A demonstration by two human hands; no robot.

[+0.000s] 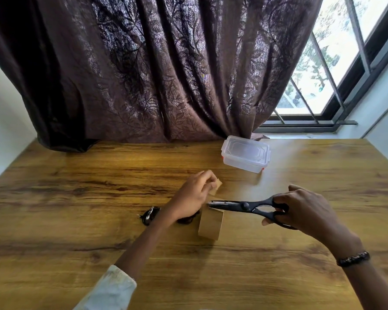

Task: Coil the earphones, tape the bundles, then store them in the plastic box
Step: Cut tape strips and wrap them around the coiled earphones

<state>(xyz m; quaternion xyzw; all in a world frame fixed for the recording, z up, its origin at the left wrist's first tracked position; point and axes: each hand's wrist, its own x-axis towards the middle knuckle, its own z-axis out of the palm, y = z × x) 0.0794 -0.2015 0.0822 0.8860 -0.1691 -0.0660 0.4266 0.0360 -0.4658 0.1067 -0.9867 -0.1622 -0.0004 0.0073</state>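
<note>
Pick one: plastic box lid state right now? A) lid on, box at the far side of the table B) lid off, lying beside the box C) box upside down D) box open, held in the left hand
A: the clear plastic box sits with its lid on near the curtain, away from both hands, which are busy with tape and scissors.

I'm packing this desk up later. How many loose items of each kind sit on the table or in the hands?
Scissors: 1
Brown tape roll: 1
Cut tape piece: 1
Black earphone bundle: 1
Lidded plastic box: 1
Total: 5
</note>
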